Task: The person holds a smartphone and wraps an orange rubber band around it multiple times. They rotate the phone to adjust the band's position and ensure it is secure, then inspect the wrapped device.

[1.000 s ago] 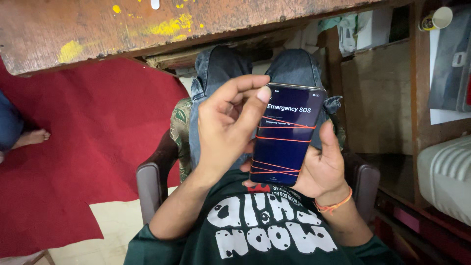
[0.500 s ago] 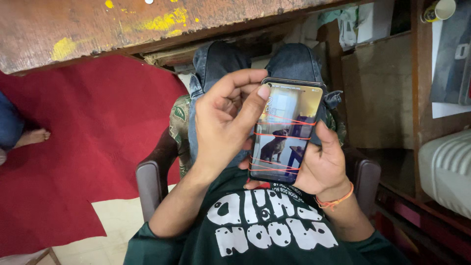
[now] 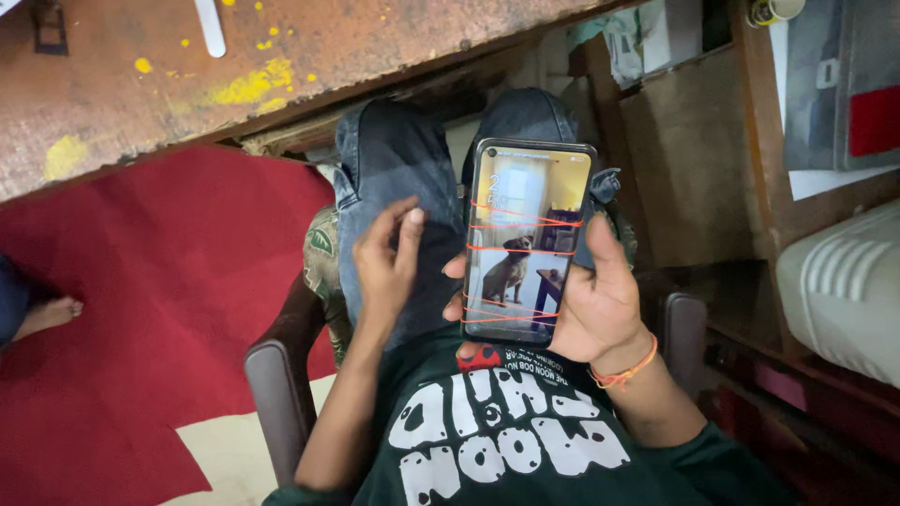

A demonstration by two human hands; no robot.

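Note:
My right hand (image 3: pixel 600 305) grips a black smartphone (image 3: pixel 525 239) upright over my lap. Its lit screen shows a photo of a dog in a room, crossed by thin orange lines. An orange thread bracelet circles that wrist. My left hand (image 3: pixel 384 267) hovers just left of the phone above my jeans-clad knee (image 3: pixel 389 169), fingers loosely curled and apart, holding nothing and not touching the screen.
A worn wooden table (image 3: pixel 281 66) with yellow paint spots spans the top. I sit in a chair with a grey armrest (image 3: pixel 277 394) on a red carpet (image 3: pixel 141 309). Another person's bare foot (image 3: pixel 42 314) shows at far left. Wooden shelving (image 3: pixel 750 141) and a white ribbed appliance (image 3: pixel 844 290) stand at right.
My left hand has come off the phone and moved left and down. The screen went from a dark emergency page to the dog picture. The view has tilted slightly downward.

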